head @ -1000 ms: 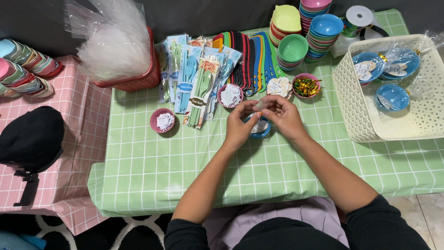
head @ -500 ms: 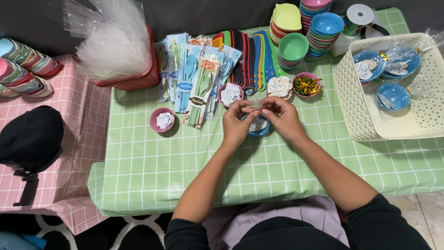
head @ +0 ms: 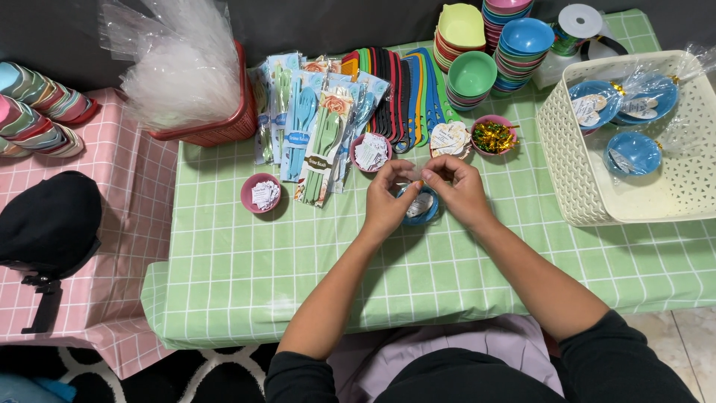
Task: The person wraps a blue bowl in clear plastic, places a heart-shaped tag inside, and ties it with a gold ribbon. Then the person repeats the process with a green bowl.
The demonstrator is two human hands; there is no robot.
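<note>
Over the green counter point(head: 313, 254), both hands have lifted slightly: left hand point(head: 388, 201) and right hand point(head: 459, 190) pinch clear wrap point(head: 412, 174) closed above the blue dish point(head: 420, 207), bundle nearly gathered.

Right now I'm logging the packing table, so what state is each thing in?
Left hand: pinching clear wrap over the blue dish.
Right hand: pinching the same wrap.
Blue dish: on the table, card inside, partly covered by hands.
White basket: holds wrapped blue dishes.
Pink bowl: holds paper tags.
Red basket: stuffed with clear bags.
</note>
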